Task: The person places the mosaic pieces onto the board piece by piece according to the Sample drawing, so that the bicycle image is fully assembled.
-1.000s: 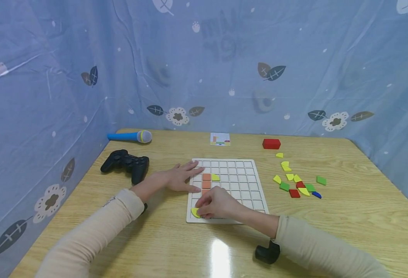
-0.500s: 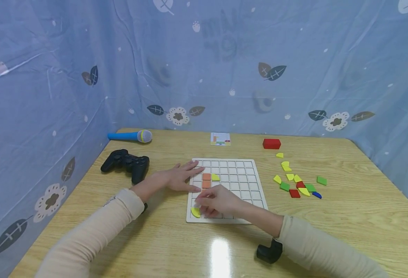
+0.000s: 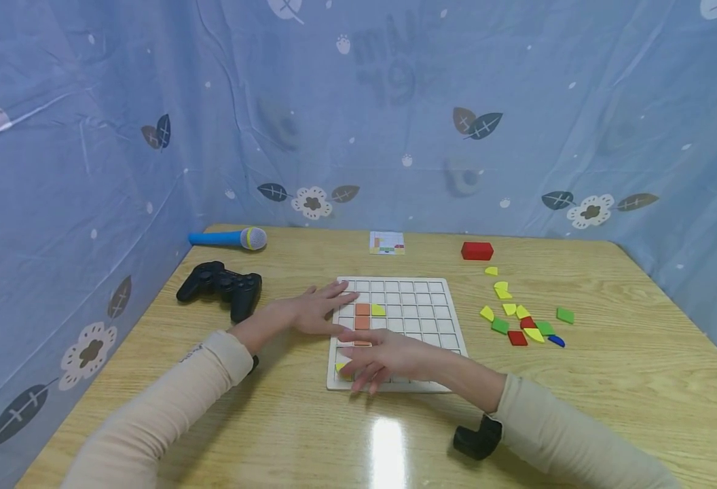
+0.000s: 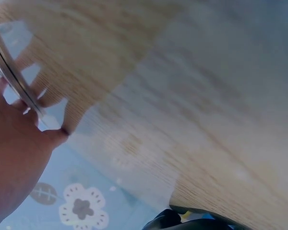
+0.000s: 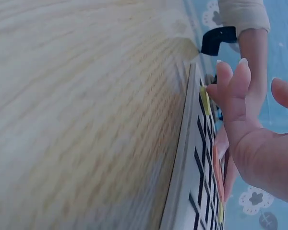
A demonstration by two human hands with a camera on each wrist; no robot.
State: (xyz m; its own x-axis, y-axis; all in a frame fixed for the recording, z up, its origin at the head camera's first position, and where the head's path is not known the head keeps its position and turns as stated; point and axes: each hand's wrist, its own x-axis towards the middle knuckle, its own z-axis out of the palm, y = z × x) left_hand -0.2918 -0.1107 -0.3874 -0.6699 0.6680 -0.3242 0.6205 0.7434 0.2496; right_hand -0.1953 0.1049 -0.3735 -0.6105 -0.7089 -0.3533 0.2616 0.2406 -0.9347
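A white grid board (image 3: pixel 422 324) lies on the table in the head view. My left hand (image 3: pixel 316 311) rests on its left edge with the fingers spread. Over the board's lower left part is my right hand (image 3: pixel 389 356), its fingers apart and nothing held. A yellow quarter-round tile (image 3: pixel 341 367) sits in the lower left corner, partly hidden by those fingers. In the right wrist view, one finger is at or very near this yellow tile (image 5: pixel 205 99); contact I cannot tell. Orange square tiles (image 3: pixel 362 316) form a column, with another yellow tile (image 3: pixel 378 310) beside the top one.
Loose yellow, green, red and blue tiles (image 3: pixel 520 322) lie right of the board. Behind them stands a red block (image 3: pixel 477 251). A printed pattern card (image 3: pixel 387 243) is at the back. On the left are a black game controller (image 3: pixel 221 288) and a blue toy microphone (image 3: pixel 227 238).
My right hand has let go of the yellow corner tile, and its fingers have spread apart. The tile stays in the corner. My left hand has not moved.
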